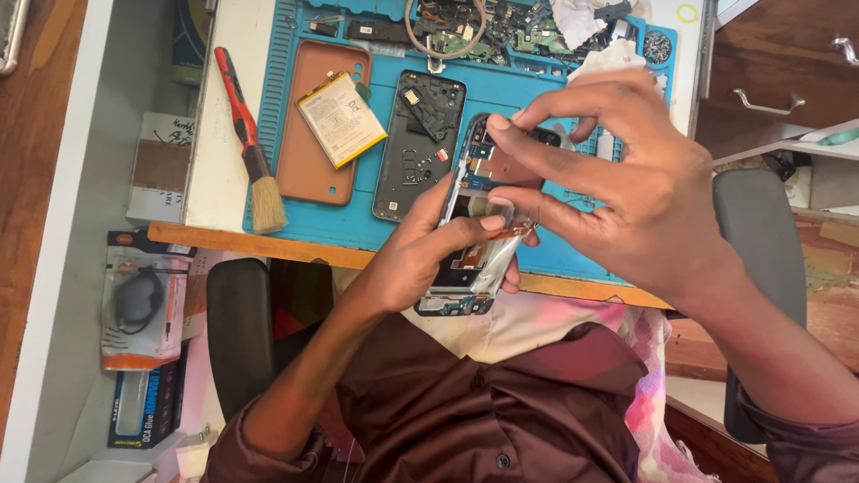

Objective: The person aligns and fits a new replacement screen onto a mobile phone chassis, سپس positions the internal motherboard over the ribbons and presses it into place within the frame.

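Opened phone frame (pixel 465 241), held above the near edge of the table (pixel 215 170), over the lap. Left hand (pixel 420 255) cupping it from below, fingers clamped round its sides. Right hand (pixel 617 179) over its upper end, fingertips (pixel 501 123) pinched on an inner part. Behind, on the blue mat (pixel 501 89): dark back cover (pixel 419 148), battery (pixel 340 118), orange case (pixel 313 170), brush (pixel 250 143).

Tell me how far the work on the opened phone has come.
Done: the brown back cover, the battery and a dark inner frame lie removed on the blue mat. In hand: the left hand holds the opened phone while the right hand pinches at its upper part. Left: the phone remains open, parts loose.
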